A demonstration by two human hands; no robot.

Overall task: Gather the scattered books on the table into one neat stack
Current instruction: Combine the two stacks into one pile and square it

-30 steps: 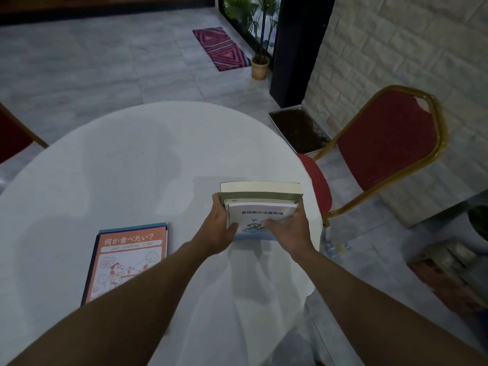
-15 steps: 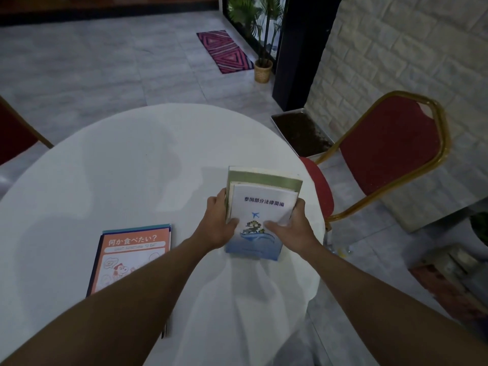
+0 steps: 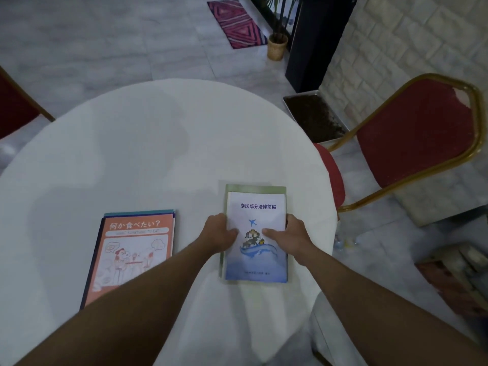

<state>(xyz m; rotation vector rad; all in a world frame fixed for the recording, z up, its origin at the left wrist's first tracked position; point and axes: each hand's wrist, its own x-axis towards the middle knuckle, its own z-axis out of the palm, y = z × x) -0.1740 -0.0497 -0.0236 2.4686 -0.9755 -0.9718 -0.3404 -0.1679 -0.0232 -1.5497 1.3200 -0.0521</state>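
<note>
A white and blue booklet (image 3: 257, 207) with a plane and whale picture lies on a larger green book (image 3: 254, 188), together flat on the white round table (image 3: 145, 143) near its right edge. My left hand (image 3: 217, 233) grips this pile's left side, thumb on the cover. My right hand (image 3: 291, 233) grips the right side, thumb on the cover too. To the left lies an orange book (image 3: 134, 254) with a cartoon dog, on top of blue and dark books whose edges stick out; my left forearm covers its lower corner.
A red chair with a gold frame (image 3: 422, 133) stands right of the table, its seat tucked under the edge. Another red chair (image 3: 15, 107) is at far left. A tray of soil (image 3: 314, 114), a potted plant (image 3: 277, 46) and a pink rug (image 3: 237, 22) are on the floor beyond.
The two-book pile, held tilted up on its edge a second ago, has been laid down flat on the table. Both hands stayed on its sides. The orange pile has not moved.
</note>
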